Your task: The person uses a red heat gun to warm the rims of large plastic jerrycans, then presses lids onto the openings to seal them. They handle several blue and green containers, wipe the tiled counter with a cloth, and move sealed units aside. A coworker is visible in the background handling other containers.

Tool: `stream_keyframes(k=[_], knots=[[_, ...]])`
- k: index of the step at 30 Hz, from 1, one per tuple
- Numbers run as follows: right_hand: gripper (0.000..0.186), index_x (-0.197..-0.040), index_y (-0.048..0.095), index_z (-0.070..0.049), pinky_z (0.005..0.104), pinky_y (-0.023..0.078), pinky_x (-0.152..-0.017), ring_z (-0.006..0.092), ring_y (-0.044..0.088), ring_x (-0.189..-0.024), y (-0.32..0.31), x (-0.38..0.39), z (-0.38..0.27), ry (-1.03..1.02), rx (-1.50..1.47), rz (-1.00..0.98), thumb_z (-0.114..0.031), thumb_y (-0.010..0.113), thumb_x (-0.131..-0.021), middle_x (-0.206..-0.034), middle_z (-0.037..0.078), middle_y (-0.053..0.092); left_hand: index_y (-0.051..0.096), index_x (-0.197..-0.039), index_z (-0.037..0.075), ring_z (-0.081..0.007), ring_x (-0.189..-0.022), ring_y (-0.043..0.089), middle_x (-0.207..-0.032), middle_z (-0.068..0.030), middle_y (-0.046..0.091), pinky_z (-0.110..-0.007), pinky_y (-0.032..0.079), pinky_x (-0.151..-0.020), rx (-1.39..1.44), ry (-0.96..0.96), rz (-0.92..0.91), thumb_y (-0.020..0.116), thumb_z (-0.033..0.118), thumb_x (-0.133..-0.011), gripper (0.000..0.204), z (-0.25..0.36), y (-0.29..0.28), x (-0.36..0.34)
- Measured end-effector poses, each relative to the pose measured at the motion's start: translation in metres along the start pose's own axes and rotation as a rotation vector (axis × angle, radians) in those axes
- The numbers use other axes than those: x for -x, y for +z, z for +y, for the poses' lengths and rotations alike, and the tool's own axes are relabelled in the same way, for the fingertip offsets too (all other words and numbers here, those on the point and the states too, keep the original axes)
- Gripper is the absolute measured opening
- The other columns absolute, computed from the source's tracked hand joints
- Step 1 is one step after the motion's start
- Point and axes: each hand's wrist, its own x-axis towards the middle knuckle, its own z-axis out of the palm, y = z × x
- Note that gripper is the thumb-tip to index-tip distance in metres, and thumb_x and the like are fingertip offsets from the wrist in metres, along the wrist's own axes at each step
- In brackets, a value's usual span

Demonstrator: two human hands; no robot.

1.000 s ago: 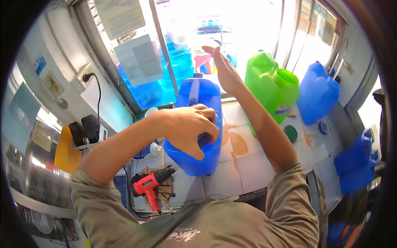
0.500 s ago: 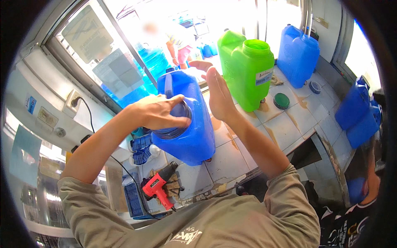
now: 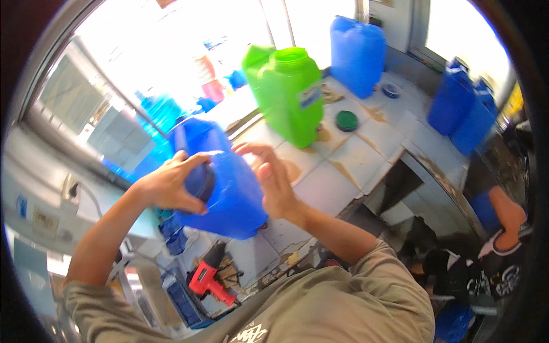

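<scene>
The left hand is gripping the dark cap of the tilted blue jerrycan while the open right hand is bracing its right side.

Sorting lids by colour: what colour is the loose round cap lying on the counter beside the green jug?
Dark green cap, seen in the head view, right of the green jug.
</scene>
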Motion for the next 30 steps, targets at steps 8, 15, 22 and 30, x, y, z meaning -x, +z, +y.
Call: stream_keyframes(k=[8,15,22,30], knots=[[0.049,-0.128,0.055,-0.001,0.0389,0.042,-0.105,0.0218,0.054,-0.12,-0.012,0.031,0.015,0.152,0.033,0.02,-0.045,0.048,-0.108,-0.124,0.013,0.06,0.046,-0.149,0.021,-0.0478,-0.136,0.042,-0.144,-0.0234,0.042,-0.055,0.038,-0.115,-0.169,0.294,-0.021,0.099,0.039,-0.051,0.113,-0.007,-0.01,0.0],[0.108,-0.152,0.035,-0.002,0.048,0.037,-0.116,0.0394,0.044,-0.14,0.029,-0.023,0.019,-0.129,0.19,-0.385,-0.044,0.09,-0.07,-0.144,0.023,0.049,0.035,-0.158,0.009,-0.0396,-0.142,0.041,-0.156,-0.0221,0.036,-0.05,0.037,-0.117,0.531,0.328,0.365,0.102,0.052,-0.044,0.139,-0.041,0.037,0.012],[0.128,-0.157,0.032,-0.005,0.05,0.035,-0.118,0.0422,0.043,-0.141,0.056,-0.088,0.038,-0.178,0.237,-0.893,-0.047,0.096,-0.055,-0.154,0.025,0.042,0.036,-0.154,-0.002,-0.0352,-0.133,0.053,-0.144,-0.0252,0.054,-0.044,0.042,-0.11,0.888,-0.041,1.02,0.047,0.063,-0.103,0.084,-0.023,0.114,-0.004],[0.108,-0.144,0.043,-0.009,0.0524,0.048,-0.1,0.0444,0.055,-0.116,0.068,-0.064,0.02,-0.07,0.292,-0.689,-0.037,0.092,-0.052,-0.14,0.02,0.045,0.047,-0.141,-0.004,-0.039,-0.117,0.063,-0.127,-0.0242,0.064,-0.047,0.047,-0.103,0.479,-0.038,0.979,0.079,0.071,-0.07,0.107,-0.017,0.1,0.004]])
